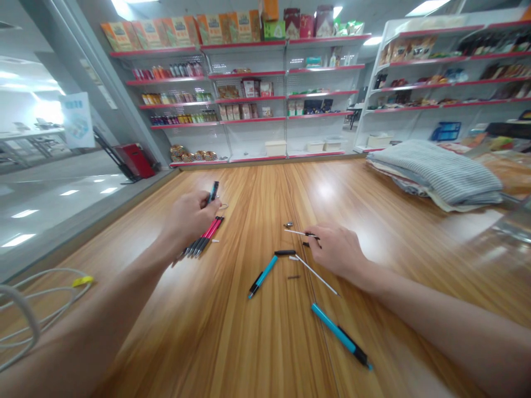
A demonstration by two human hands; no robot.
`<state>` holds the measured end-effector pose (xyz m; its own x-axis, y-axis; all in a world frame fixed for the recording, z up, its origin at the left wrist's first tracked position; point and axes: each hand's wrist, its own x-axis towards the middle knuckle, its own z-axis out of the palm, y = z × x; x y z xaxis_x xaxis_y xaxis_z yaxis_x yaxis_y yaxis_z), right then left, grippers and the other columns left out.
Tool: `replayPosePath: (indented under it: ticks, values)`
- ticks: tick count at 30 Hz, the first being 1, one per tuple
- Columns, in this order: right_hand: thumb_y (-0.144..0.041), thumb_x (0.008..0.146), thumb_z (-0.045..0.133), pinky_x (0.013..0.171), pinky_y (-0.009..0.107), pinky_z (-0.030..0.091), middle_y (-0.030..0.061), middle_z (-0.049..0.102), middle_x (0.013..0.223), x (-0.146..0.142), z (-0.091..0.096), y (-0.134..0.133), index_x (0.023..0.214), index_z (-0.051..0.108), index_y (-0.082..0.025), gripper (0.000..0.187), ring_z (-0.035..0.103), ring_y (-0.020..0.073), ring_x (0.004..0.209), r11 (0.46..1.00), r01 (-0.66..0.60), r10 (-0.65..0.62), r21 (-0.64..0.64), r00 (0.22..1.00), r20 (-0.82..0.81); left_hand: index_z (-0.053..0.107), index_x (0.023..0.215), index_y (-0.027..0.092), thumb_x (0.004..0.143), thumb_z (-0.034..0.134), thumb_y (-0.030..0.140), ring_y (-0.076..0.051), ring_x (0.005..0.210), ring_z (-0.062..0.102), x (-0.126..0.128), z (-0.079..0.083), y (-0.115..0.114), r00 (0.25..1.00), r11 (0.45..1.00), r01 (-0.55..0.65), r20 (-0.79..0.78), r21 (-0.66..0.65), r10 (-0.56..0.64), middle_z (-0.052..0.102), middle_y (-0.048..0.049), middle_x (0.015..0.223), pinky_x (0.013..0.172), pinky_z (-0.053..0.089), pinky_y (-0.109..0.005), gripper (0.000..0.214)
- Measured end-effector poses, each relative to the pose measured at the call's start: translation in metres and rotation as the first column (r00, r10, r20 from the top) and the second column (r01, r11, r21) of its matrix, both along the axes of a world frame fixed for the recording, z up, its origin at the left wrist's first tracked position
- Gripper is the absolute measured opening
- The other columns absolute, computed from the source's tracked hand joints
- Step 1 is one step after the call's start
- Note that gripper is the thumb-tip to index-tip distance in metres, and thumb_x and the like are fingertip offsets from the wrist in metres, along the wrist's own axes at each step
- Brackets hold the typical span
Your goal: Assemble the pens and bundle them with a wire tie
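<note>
My left hand [193, 213] is closed around a blue and black pen barrel [213, 191], over the far left of the table. Just below it lies a row of pink and black pens [208, 236]. My right hand [336, 246] pinches a thin white pen refill [295, 232] with a dark part near the fingers. Close by on the wood are another white refill [317, 275], a black grip sleeve [285, 252], a small spring [293, 277] and a small shiny tip piece [288, 224]. Two blue pen barrels [263, 277] with black clips lie nearer to me.
A folded striped cloth [435, 168] is stacked at the right back of the wooden table [232, 342]. White cable [45, 309] with a yellow tag loops at the left edge. Stocked shelves [249, 99] stand behind the table, and a red hand cart [135, 160] is on the floor.
</note>
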<state>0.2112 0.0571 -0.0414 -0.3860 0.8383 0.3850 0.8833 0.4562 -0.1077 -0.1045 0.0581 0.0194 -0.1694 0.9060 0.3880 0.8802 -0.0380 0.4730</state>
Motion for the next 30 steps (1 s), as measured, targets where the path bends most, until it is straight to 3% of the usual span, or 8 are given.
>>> replayPosePath:
  ticks: [3,5,9,13,21,25,28,30]
  values:
    - [-0.028,0.088,0.045,0.059,0.029,0.034,-0.0004,0.071,0.094,0.001,-0.001,0.003,0.097,0.068,-0.029,0.024,0.063,0.0204,0.083,0.999,0.026,-0.026,-0.023,0.999,-0.031,0.068,0.090,0.015,0.083,0.045,0.044,-0.024,0.073,0.061,-0.021,0.003,0.008,0.938,0.968,-0.115,-0.345,-0.221,0.033,0.068,-0.0120,0.083,0.058,0.037,-0.028,0.038]
    - [-0.029,0.088,0.046,0.059,0.029,0.034,-0.0020,0.071,0.094,0.001,-0.003,0.005,0.098,0.068,-0.031,0.024,0.064,0.0204,0.083,0.999,0.030,-0.032,-0.040,0.998,-0.045,0.069,0.091,0.015,0.081,0.045,0.047,-0.024,0.071,0.062,-0.029,0.001,0.011,0.912,0.937,-0.131,-0.410,-0.324,-0.014,0.069,-0.0129,0.083,0.059,0.037,-0.028,0.042]
    - [-0.031,0.088,0.047,0.060,0.028,0.035,-0.0035,0.071,0.096,0.001,-0.005,0.008,0.099,0.068,-0.032,0.023,0.064,0.0201,0.084,0.998,0.019,-0.023,-0.057,0.997,-0.069,0.072,0.086,0.018,0.071,0.056,0.047,-0.023,0.065,0.062,-0.037,-0.007,0.012,0.881,0.883,-0.061,-0.442,-0.465,-0.172,0.069,-0.0085,0.074,0.060,0.038,-0.028,0.036]
    - [-0.032,0.088,0.047,0.060,0.028,0.036,-0.0033,0.071,0.096,0.001,-0.006,0.008,0.099,0.068,-0.032,0.023,0.064,0.0198,0.084,0.998,0.013,-0.018,-0.063,0.997,-0.080,0.072,0.087,0.021,0.067,0.061,0.043,-0.023,0.069,0.063,-0.039,-0.017,0.013,0.855,0.854,0.021,-0.433,-0.521,-0.285,0.070,-0.0073,0.078,0.060,0.038,-0.027,0.032]
    - [-0.034,0.089,0.047,0.062,0.028,0.038,-0.0022,0.070,0.095,0.001,-0.008,0.009,0.100,0.068,-0.033,0.024,0.064,0.0195,0.085,0.997,0.003,-0.010,-0.076,0.995,-0.095,0.070,0.074,0.022,0.071,0.061,0.041,-0.020,0.063,0.061,-0.035,-0.025,0.016,0.847,0.830,0.093,-0.395,-0.550,-0.356,0.068,-0.0056,0.071,0.055,0.036,-0.026,0.022]
    - [-0.033,0.089,0.046,0.060,0.027,0.038,-0.0012,0.069,0.092,0.000,-0.007,0.009,0.095,0.070,-0.033,0.024,0.064,0.0186,0.081,0.994,-0.015,0.004,-0.108,0.995,-0.102,0.067,0.069,0.018,0.075,0.060,0.040,-0.017,0.055,0.053,-0.012,-0.018,0.004,0.884,0.807,0.223,-0.235,-0.547,-0.403,0.059,-0.0035,0.060,0.051,0.031,-0.025,0.024]
    - [-0.035,0.089,0.047,0.062,0.027,0.039,0.0004,0.069,0.094,-0.001,-0.004,0.005,0.097,0.069,-0.030,0.023,0.064,0.0184,0.081,0.997,-0.037,0.026,-0.070,0.987,-0.156,0.068,0.075,0.016,0.076,0.061,0.044,-0.013,0.056,0.047,0.024,-0.016,-0.014,0.866,0.748,0.474,0.094,-0.464,-0.491,0.054,-0.0003,0.061,0.052,0.030,-0.023,0.029]
    - [-0.034,0.089,0.050,0.067,0.027,0.041,0.0016,0.068,0.096,-0.003,0.000,0.000,0.104,0.066,-0.027,0.023,0.064,0.0177,0.084,0.993,-0.119,0.115,-0.005,0.969,-0.217,0.067,0.082,0.016,0.077,0.062,0.048,-0.009,0.052,0.040,0.051,-0.018,-0.028,0.805,0.713,0.585,0.388,-0.386,-0.449,0.048,0.0020,0.061,0.049,0.025,-0.022,0.033]
